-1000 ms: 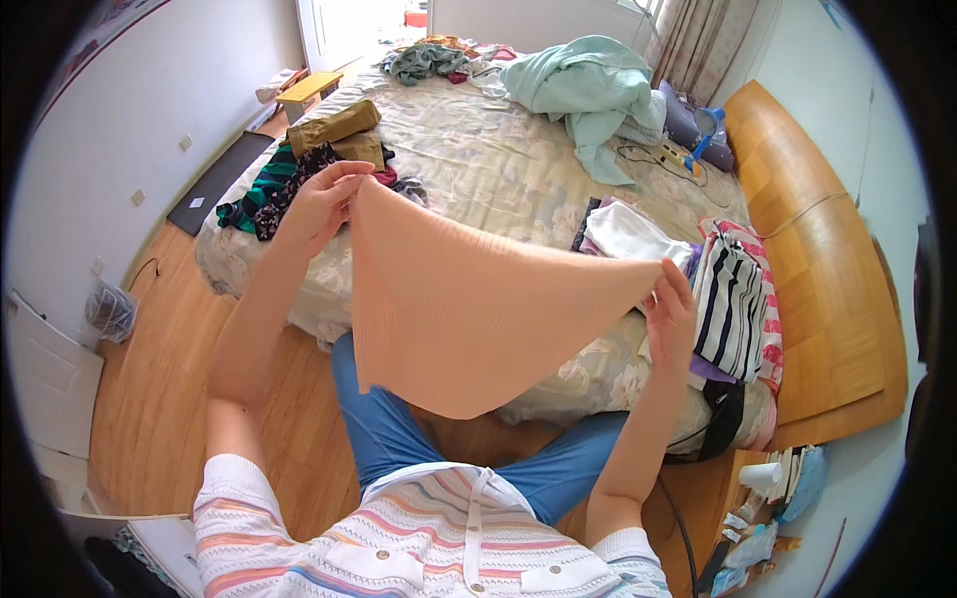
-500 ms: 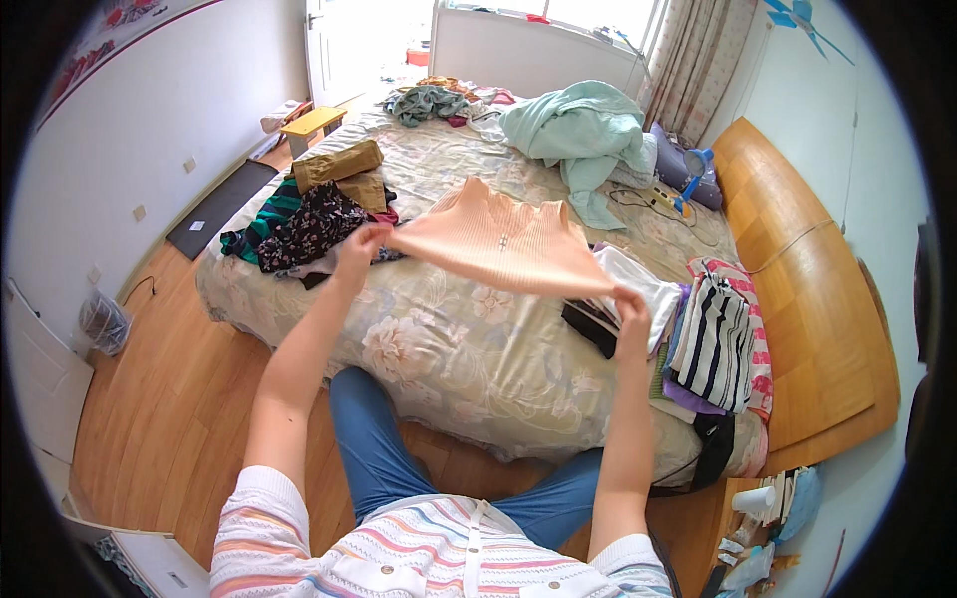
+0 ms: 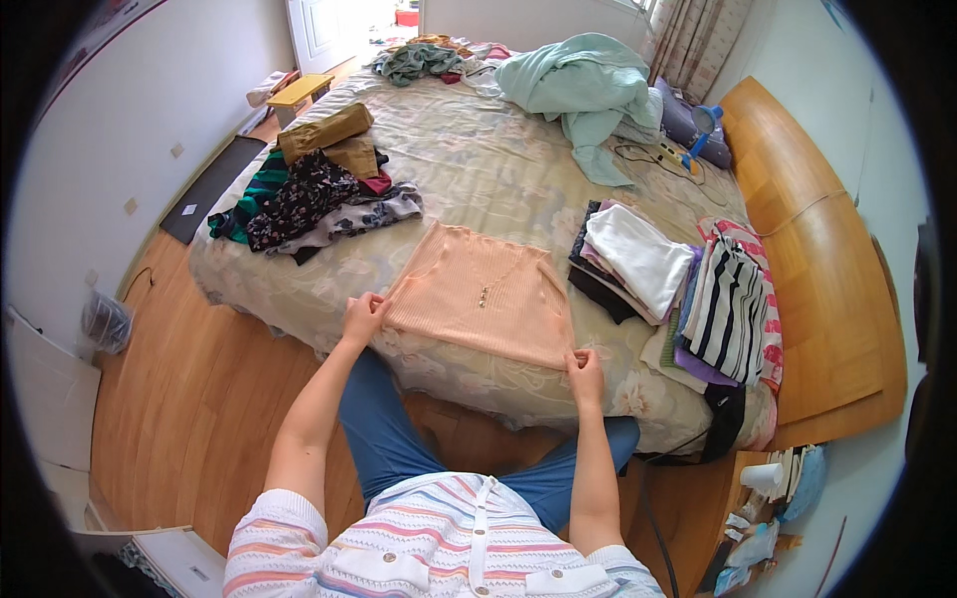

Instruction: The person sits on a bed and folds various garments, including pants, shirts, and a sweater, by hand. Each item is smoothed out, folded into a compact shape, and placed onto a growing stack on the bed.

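Head view: hands (image 3: 365, 316) pinch peach top (image 3: 480, 295)

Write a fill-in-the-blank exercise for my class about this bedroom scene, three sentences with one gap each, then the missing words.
1. The peach top lies spread flat on the ______.
2. The left hand and the right hand each grip a corner of the top's ______ edge, the one closest to the person.
3. The black-and-white striped garment lies on the stack of folded clothes to the ______ of the peach top.

Missing words: bed; near; right
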A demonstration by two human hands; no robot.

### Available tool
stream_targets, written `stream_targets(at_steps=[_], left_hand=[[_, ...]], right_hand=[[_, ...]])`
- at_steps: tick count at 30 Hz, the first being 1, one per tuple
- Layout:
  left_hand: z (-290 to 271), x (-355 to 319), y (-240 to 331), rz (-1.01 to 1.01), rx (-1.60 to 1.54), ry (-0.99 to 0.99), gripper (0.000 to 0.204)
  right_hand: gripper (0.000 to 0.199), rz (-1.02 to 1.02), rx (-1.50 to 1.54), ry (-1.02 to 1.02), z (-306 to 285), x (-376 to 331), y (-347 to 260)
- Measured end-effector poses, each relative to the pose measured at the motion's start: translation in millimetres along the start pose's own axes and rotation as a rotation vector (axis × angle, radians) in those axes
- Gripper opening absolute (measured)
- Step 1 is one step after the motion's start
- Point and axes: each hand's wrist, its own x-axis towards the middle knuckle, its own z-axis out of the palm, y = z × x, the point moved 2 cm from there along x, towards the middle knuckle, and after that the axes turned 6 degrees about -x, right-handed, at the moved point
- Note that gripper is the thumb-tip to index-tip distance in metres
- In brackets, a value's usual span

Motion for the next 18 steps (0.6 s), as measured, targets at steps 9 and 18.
stream_targets(at_steps=[9, 18], left_hand=[[-19.5, 5.8, -44.3, -0.155, -0.089, -0.111, 0.027], [5.0, -1.2, -24.4, -0.088, 0.169, 0.009, 0.033]], right_hand=[[0.024, 0.084, -0.033, -0.248, -20.5, -15.4, -8.0], [0.037, -0.815, -0.152, 0.032, 39.5, 14.2, -122.9]])
